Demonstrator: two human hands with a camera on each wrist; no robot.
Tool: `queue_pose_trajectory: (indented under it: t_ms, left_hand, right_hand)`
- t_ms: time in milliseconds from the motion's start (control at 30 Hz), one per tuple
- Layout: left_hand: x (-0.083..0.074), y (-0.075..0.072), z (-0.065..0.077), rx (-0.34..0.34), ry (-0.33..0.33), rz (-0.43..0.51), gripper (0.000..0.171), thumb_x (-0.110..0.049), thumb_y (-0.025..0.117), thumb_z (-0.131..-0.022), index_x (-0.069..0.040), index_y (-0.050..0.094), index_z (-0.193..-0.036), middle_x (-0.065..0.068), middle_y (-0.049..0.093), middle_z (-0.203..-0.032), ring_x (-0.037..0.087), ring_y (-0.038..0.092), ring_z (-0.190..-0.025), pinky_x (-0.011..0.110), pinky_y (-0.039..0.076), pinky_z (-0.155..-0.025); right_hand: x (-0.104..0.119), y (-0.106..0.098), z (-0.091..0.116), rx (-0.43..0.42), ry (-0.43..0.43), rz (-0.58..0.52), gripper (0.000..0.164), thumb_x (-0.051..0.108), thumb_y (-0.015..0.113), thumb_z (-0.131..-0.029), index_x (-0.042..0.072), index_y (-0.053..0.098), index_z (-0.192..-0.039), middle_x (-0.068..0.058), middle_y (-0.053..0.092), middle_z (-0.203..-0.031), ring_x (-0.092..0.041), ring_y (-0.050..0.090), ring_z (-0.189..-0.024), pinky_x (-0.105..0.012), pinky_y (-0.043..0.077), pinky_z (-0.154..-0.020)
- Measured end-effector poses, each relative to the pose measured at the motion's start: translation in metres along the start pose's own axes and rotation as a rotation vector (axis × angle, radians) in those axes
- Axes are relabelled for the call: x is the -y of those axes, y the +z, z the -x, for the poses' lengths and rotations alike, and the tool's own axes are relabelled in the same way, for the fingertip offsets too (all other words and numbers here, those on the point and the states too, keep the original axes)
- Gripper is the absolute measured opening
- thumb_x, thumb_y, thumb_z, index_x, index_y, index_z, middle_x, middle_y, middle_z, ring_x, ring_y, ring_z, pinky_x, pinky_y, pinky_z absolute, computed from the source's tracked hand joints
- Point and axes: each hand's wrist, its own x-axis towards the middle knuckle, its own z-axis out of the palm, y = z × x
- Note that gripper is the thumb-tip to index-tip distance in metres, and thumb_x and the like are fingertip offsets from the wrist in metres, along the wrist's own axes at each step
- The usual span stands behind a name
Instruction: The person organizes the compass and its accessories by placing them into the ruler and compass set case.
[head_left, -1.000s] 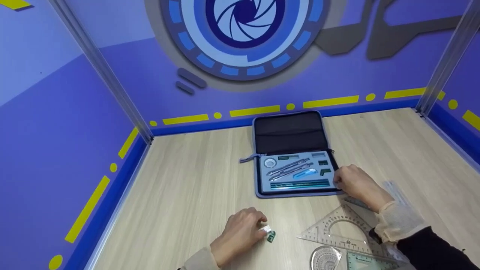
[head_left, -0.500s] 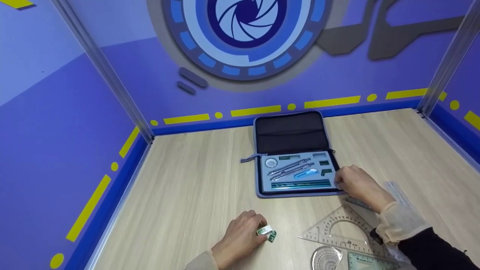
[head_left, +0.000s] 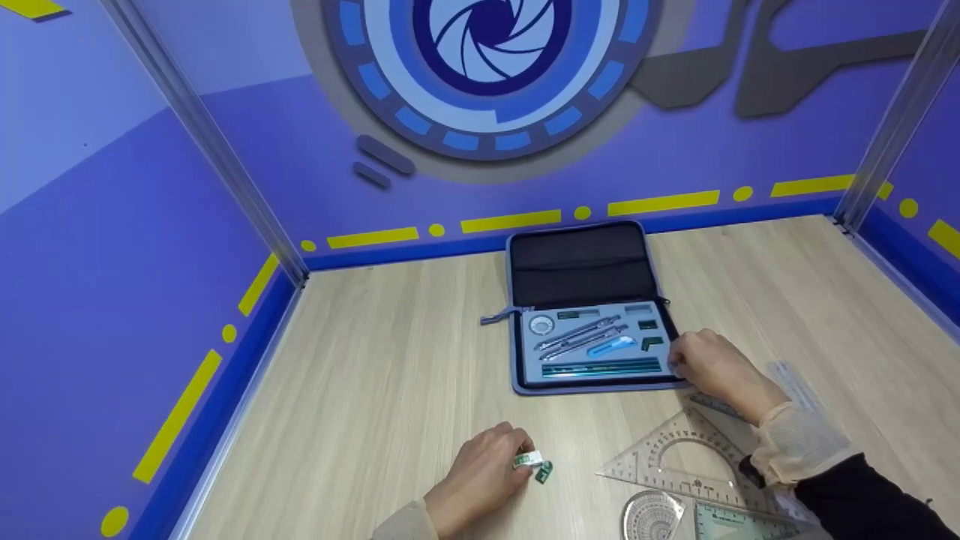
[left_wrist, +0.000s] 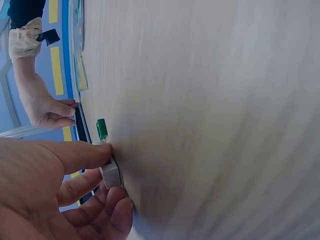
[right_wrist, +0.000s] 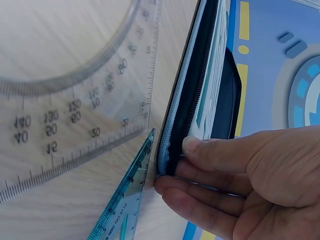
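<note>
My left hand [head_left: 484,472] is low over the table and pinches a small white eraser [head_left: 529,458] with a green-printed sleeve between thumb and fingers. In the left wrist view the eraser [left_wrist: 111,176] shows as a pale block by the fingertips. Just beyond it lies a small green piece [head_left: 544,472], its kind unclear. With its thumb on top and fingers at the outer side, my right hand [head_left: 716,367] grips the right front edge of an unzipped drawing-set case [head_left: 600,388]. The case edge [right_wrist: 187,100] is close up in the right wrist view.
In the case's grey tray [head_left: 531,373] are two compasses, a blue cutter [head_left: 611,346], pencils [head_left: 600,368] and small green items. Clear set squares [head_left: 637,461], a round-edged protractor [head_left: 651,516] and rulers lie under and beside the right forearm. Blue panels wall the table.
My left fingers have shifted slightly around the eraser, and more of its printed sleeve shows. The right hand has stayed on the case edge.
</note>
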Motion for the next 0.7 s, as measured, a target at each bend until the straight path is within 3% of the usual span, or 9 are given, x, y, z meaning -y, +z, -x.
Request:
queue_pose_trajectory:
  t_ms: [533, 700]
  left_hand:
    - [-0.001, -0.009, -0.008, 0.017, -0.071, 0.045, 0.013, -0.006, 0.077, -0.083, -0.011, 0.073, -0.094, -0.005, 0.06, -0.084, 0.003, 0.046, -0.071, 0.022, 0.046, -0.067]
    - [-0.002, -0.016, -0.011, 0.004, -0.059, 0.066, 0.014, -0.006, 0.076, -0.082, -0.01, 0.074, -0.095, -0.004, 0.06, -0.085, 0.004, 0.046, -0.07, 0.021, 0.045, -0.065]
  right_hand:
    - [0.0, 0.0, -0.001, 0.001, 0.004, 0.005, 0.011, -0.006, 0.07, -0.081, 0.002, 0.078, -0.081, -0.01, 0.074, -0.079, -0.018, 0.061, -0.067, -0.04, 0.054, -0.062]
    - [0.001, -0.001, 0.0, 0.008, 0.005, 0.005, 0.012, -0.007, 0.07, -0.082, 0.002, 0.077, -0.081, -0.01, 0.074, -0.077, -0.017, 0.06, -0.065, -0.039, 0.053, -0.061]
